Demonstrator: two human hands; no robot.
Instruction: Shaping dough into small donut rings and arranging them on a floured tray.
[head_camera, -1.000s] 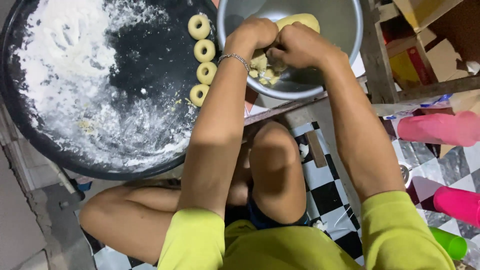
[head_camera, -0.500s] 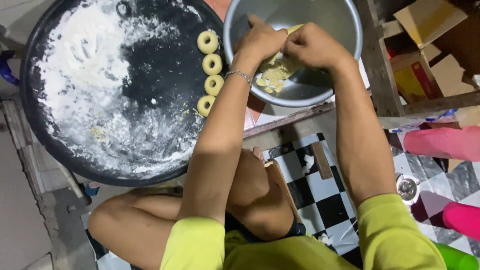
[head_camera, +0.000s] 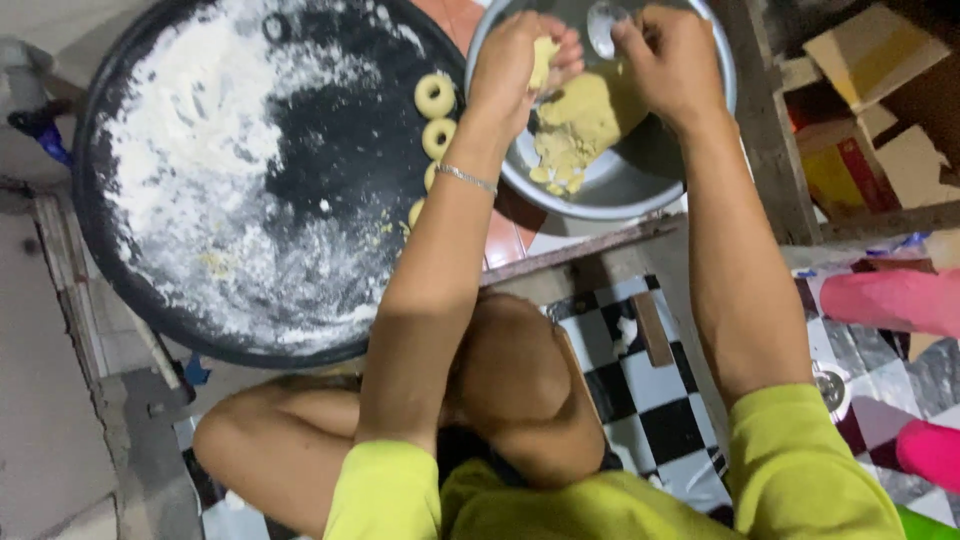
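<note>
A steel bowl (head_camera: 640, 185) at the top holds a lump of yellow dough (head_camera: 585, 120) with loose bits beside it. My left hand (head_camera: 520, 55) is over the bowl's left side, closed around a small piece of dough (head_camera: 543, 60). My right hand (head_camera: 668, 55) is over the bowl's right side with fingers curled; whether it grips anything I cannot make out. Several ring-shaped dough pieces (head_camera: 436, 95) lie in a row on the right side of a big round black tray (head_camera: 130, 290) dusted with white flour (head_camera: 190, 130).
My bent knees and yellow-green sleeves (head_camera: 800, 470) fill the bottom. A black-and-white checked floor (head_camera: 660, 400) lies below the bowl. Wooden slats and cardboard boxes (head_camera: 860, 60) stand at the right, with pink objects (head_camera: 890, 300) beneath them. A concrete step (head_camera: 60, 400) is at left.
Both hands lifted from the dough in the bowl and moved apart; my left hand now holds a pulled-off piece. The view shifted so the bowl and tray sit lower in frame.
</note>
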